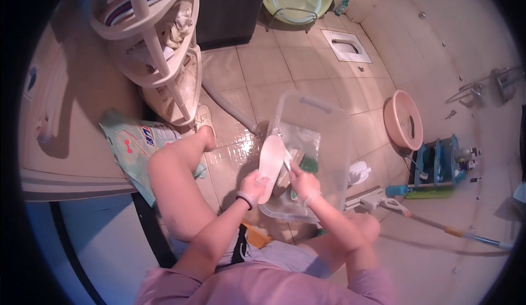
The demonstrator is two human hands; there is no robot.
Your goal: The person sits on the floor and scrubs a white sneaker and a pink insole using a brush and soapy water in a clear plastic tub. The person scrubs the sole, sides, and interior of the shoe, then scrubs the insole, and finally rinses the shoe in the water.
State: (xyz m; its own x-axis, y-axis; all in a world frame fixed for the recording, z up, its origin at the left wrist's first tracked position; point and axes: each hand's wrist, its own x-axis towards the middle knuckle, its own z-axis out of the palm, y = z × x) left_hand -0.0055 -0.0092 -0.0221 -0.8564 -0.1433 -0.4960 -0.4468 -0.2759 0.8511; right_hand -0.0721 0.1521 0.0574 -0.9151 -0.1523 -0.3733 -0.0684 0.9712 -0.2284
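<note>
A long pale insole [272, 160] is tilted up over a clear plastic tub [334, 157]. My left hand [252, 189], in a thin see-through glove, is closed round its lower left edge. My right hand [304, 185], also gloved, is closed on a narrow white tool [287, 161] beside the insole's right edge; its working end is too small to make out. Inside the tub, near my right hand, lies a green bristly thing [309, 164] that looks like a brush. A clear plastic sheet or bag [304, 135] is in the tub too.
A white corner shelf [153, 77] with shoes stands at the left. Beside my leg lies a green plastic bag [129, 146]. A grey hose [230, 107] crosses the tiles. To the right are a pink basin [402, 121], a blue rack [438, 162] and a mop [383, 201].
</note>
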